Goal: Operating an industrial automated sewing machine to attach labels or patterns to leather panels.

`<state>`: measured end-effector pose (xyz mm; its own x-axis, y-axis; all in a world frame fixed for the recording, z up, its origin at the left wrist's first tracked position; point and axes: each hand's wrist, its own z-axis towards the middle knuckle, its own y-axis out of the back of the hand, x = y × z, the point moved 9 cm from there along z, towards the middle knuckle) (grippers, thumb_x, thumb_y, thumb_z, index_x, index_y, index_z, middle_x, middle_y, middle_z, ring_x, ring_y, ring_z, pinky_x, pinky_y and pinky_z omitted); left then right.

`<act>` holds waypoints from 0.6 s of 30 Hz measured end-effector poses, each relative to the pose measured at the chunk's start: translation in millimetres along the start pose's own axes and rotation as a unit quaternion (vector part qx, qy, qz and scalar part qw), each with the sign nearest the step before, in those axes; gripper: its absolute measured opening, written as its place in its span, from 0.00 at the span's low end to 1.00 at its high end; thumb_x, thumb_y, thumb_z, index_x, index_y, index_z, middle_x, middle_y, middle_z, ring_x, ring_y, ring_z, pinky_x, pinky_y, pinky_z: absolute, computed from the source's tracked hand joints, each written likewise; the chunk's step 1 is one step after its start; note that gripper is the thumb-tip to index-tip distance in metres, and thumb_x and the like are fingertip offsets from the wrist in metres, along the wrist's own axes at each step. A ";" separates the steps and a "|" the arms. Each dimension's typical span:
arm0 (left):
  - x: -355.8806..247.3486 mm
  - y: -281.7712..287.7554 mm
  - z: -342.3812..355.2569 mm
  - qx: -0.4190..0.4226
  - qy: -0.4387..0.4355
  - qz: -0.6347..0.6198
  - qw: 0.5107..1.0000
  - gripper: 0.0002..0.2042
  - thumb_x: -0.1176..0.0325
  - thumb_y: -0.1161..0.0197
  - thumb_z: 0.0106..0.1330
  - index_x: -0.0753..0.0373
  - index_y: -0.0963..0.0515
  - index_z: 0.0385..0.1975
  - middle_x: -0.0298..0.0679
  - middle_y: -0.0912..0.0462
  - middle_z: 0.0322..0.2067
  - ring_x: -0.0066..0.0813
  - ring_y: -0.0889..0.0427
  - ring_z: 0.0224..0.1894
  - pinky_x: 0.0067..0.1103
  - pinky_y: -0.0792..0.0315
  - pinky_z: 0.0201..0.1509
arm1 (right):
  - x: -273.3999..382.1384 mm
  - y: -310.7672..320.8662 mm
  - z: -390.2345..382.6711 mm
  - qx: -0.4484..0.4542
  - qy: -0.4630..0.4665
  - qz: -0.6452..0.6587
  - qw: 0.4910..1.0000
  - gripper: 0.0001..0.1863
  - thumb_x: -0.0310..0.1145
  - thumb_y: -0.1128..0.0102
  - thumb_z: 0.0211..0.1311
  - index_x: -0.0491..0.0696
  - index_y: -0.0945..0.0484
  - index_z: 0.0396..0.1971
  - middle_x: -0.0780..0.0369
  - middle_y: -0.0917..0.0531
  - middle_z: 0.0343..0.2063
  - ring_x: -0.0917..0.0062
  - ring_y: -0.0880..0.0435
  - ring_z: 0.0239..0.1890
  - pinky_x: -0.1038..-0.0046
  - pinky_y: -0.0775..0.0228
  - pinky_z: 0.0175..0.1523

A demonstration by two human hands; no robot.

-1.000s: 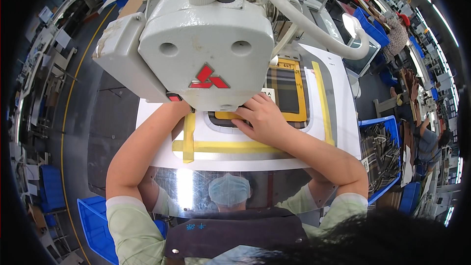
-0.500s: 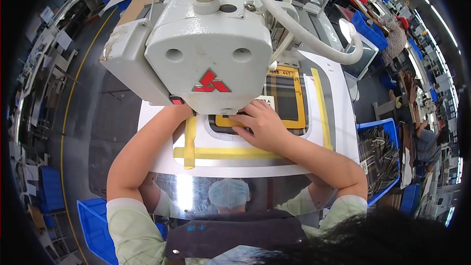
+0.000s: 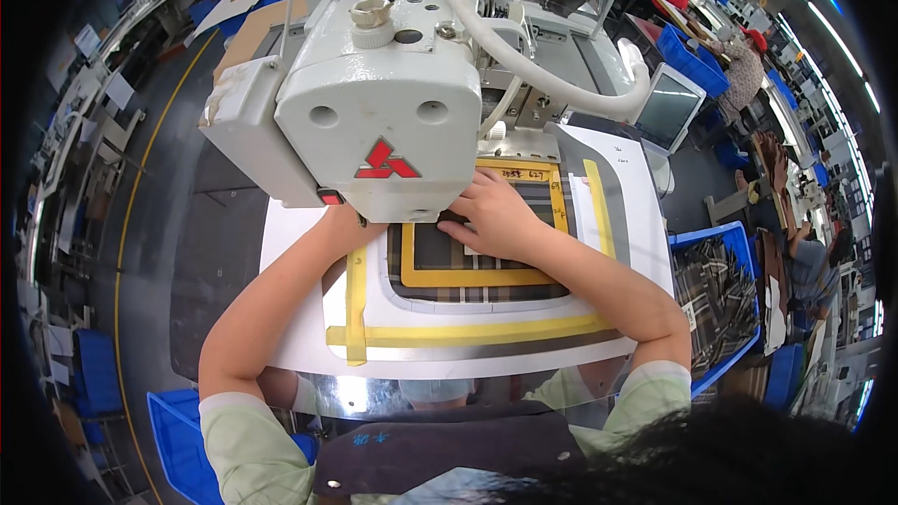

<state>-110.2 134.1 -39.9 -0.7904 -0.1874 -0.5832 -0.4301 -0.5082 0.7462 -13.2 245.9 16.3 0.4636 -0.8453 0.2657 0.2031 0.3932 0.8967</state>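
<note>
A yellow frame (image 3: 468,278) is seen on plaid cloth (image 3: 505,265), its ten o'clock corner hidden by the white machine (image 3: 374,122). The right hand (image 3: 496,217) is laid over the frame's opening, thumb and fingers held apart, fingertips partly covered by the machine. The left hand (image 3: 348,225), at nine o'clock from the frame, is mostly hidden behind the machine; whether anything is gripped cannot be told. The cloth is surrounded by a white sheet (image 3: 449,363), crossed by yellow tape (image 3: 468,332) at six o'clock and carried on the dark tabletop (image 3: 220,252). At four o'clock, well apart, plaid pieces (image 3: 720,295) are held in a blue bin (image 3: 725,367).
</note>
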 end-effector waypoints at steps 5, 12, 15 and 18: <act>-0.5 10.0 -13.6 0.014 0.073 0.104 0.992 0.14 0.72 0.41 0.59 0.62 0.25 0.46 0.48 0.22 0.44 0.48 0.23 0.48 0.33 0.29 0.52 | 14.4 2.7 -1.2 -0.012 0.010 0.005 1.000 0.15 0.39 0.38 0.56 0.48 0.20 0.42 0.61 0.21 0.43 0.66 0.26 0.50 0.63 0.39 0.60; -29.6 20.7 -21.6 -0.072 0.055 0.101 0.991 0.12 0.72 0.40 0.57 0.66 0.24 0.41 0.52 0.24 0.39 0.51 0.26 0.44 0.37 0.30 0.48 | 30.4 -3.2 -15.5 -0.027 0.011 0.012 0.999 0.17 0.38 0.37 0.54 0.49 0.20 0.44 0.63 0.22 0.47 0.69 0.26 0.50 0.64 0.38 0.59; -43.8 22.5 -26.4 -0.081 0.023 0.167 0.982 0.11 0.72 0.40 0.57 0.70 0.25 0.38 0.53 0.25 0.38 0.52 0.28 0.45 0.38 0.32 0.48 | 35.8 -4.5 -16.9 -0.010 0.010 0.030 0.999 0.17 0.38 0.37 0.54 0.50 0.20 0.44 0.65 0.22 0.49 0.70 0.26 0.51 0.64 0.38 0.59; -53.7 24.3 -28.1 -0.076 0.020 0.181 0.980 0.10 0.73 0.40 0.56 0.72 0.25 0.35 0.53 0.26 0.38 0.53 0.30 0.44 0.38 0.33 0.47 | 38.7 -5.8 -20.2 -0.013 0.011 0.050 0.999 0.17 0.37 0.36 0.53 0.51 0.20 0.44 0.65 0.23 0.50 0.70 0.26 0.51 0.64 0.38 0.59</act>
<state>-65.9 108.2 0.5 -0.8600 -0.4100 -0.3038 -0.0530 -0.5204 0.8523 21.0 218.1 14.2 0.5012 -0.7937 0.3448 0.1773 0.4842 0.8568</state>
